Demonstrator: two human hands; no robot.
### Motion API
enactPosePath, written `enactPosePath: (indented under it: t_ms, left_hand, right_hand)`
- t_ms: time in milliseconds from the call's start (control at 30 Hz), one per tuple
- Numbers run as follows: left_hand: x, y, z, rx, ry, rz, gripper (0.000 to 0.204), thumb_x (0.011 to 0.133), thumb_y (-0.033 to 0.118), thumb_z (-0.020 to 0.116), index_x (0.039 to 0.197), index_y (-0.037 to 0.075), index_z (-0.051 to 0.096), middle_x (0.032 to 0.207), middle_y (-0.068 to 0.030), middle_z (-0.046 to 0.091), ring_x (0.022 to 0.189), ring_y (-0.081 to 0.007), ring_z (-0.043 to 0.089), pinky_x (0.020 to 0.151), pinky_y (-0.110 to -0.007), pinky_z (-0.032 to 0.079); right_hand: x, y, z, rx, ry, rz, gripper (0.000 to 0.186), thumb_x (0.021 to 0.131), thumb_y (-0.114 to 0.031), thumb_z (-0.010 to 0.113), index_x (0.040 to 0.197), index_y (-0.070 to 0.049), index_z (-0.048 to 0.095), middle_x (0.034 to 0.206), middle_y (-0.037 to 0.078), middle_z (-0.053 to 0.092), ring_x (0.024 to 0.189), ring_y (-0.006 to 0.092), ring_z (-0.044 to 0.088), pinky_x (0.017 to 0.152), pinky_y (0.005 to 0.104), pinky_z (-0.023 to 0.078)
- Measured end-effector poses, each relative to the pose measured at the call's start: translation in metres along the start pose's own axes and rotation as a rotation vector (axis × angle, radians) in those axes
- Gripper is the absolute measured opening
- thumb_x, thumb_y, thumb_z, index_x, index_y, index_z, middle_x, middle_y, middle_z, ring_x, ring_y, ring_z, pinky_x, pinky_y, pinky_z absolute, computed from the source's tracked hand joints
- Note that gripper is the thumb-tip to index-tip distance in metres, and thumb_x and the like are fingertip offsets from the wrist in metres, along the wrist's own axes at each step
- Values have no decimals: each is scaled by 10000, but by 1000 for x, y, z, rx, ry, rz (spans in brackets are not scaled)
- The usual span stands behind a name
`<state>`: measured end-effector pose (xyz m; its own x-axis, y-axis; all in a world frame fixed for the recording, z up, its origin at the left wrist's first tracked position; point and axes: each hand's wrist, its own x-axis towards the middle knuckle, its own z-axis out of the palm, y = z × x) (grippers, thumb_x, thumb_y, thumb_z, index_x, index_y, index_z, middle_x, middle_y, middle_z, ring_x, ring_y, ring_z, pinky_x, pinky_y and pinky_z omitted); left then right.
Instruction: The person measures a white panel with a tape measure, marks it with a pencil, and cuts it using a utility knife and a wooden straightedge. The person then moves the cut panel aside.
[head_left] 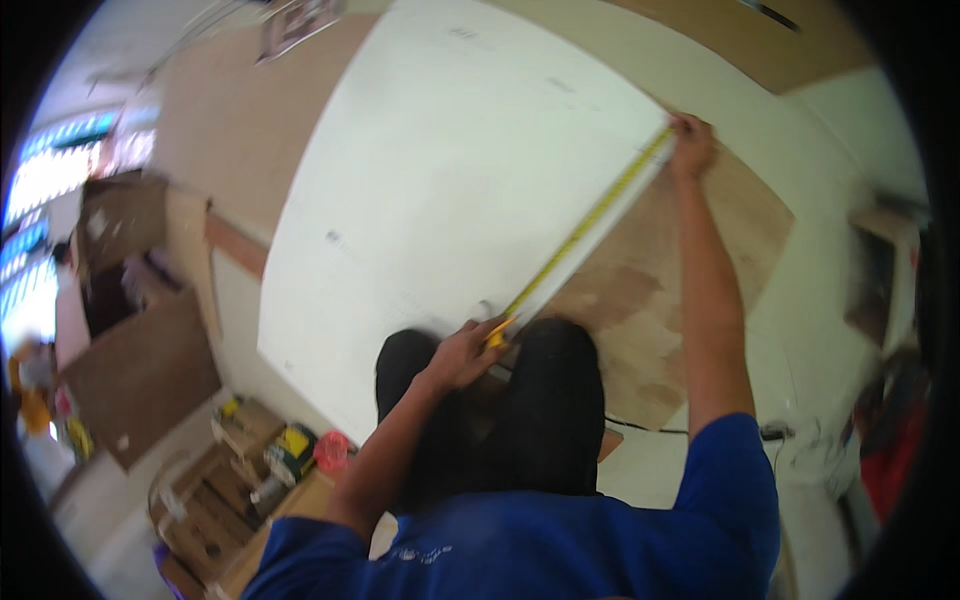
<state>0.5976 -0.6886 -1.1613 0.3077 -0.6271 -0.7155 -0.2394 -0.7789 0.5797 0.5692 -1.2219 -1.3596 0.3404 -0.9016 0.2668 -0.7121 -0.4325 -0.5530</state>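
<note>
A large white board point(420, 180) lies in front of me, with a few faint dark marks on it. Along its right edge runs the yellow blade of a tape measure point(590, 220), pulled out straight. My left hand point(466, 355) is closed around the yellow-orange tape case at the near end, just above my knees. At the board's far right corner, my right hand point(693, 147) pinches the blade's other end against the edge. The blade's very tip is hidden by the fingers.
A brown sheet point(640, 300) with darker patches lies right of the board. Cardboard boxes point(205, 510) and a red plastic item point(332, 450) stand at lower left. A black cable point(650, 428) crosses the floor at right. Brown panels point(140, 380) lean at left.
</note>
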Motion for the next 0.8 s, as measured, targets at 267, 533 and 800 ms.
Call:
enactPosePath:
  t_ms: [267, 533, 800]
  left_hand:
    - [-6, -17, 1, 13, -5, -91, 586, 943, 406, 592, 1486, 196, 525, 1136, -203, 596, 985, -392, 658, 890, -474, 517]
    - [-9, -11, 14, 144, 25, -250, 582, 918, 425, 567, 1457, 204, 565, 1092, -243, 609, 901, -397, 689, 810, -479, 560]
    - [-16, -11, 18, 256, 34, -260, 591, 913, 406, 573, 1444, 145, 573, 1136, -251, 641, 912, -391, 708, 802, -462, 587]
  right_hand:
    - [13, 18, 2, 11, -126, -34, 355, 918, -454, 740, 1060, -129, 763, 1017, 54, 724, 947, 233, 689, 844, 389, 546]
    - [16, 20, -2, 83, -229, -132, 423, 963, -449, 698, 1069, -43, 754, 1038, 137, 738, 940, 282, 705, 832, 401, 553]
    - [14, 22, -8, 114, -235, -200, 361, 1002, -329, 666, 1071, 17, 745, 972, 177, 754, 888, 300, 722, 788, 394, 569]
